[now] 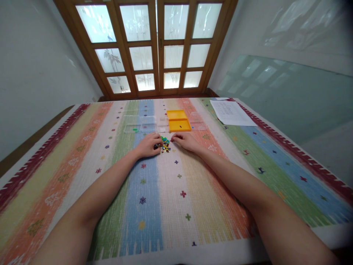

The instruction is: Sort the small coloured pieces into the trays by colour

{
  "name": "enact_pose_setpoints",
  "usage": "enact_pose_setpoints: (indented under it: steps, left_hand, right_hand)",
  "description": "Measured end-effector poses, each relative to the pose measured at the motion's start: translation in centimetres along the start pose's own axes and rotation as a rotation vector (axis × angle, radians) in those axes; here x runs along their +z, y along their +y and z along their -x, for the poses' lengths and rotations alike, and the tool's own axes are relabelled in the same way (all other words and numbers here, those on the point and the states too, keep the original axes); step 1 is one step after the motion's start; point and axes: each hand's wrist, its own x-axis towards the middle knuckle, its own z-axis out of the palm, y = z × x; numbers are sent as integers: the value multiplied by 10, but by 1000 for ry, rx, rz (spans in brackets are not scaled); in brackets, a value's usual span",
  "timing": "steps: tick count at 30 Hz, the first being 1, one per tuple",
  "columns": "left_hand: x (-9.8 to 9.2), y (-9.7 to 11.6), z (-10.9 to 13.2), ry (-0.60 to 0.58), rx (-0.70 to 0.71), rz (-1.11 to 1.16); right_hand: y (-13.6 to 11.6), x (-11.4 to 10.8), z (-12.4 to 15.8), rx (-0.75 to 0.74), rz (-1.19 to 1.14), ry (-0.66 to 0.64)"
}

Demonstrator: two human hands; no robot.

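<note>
A small pile of tiny coloured pieces (165,144) lies on the striped tablecloth (165,191) in front of me. My left hand (149,144) rests just left of the pile, its fingers curled and pinched at the pile's edge. My right hand (184,140) sits right of the pile with fingers curled together at its edge. What either hand pinches is too small to make out. Behind the pile stands an orange tray (178,120) with one dark piece in it, beside several clear plastic trays (143,124); one of these holds a green piece (135,129).
A white printed sheet (231,112) lies at the table's far right. A wooden door with frosted panes (154,48) stands beyond the table. A glass panel (292,95) leans against the right wall.
</note>
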Motion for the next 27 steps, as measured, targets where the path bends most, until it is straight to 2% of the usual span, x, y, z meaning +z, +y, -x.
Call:
enact_pose_setpoints:
  steps: [10,16,27]
  left_hand:
    - [-1,0,-1,-17,15,67]
    - [-1,-1,-3,25,-24,29]
    - [5,-15,0,159,-222,53]
  right_hand:
    - [8,2,-2,-9,-1,6]
    - [4,2,-2,-7,7,5]
    - [-2,-1,1,-6,17,4]
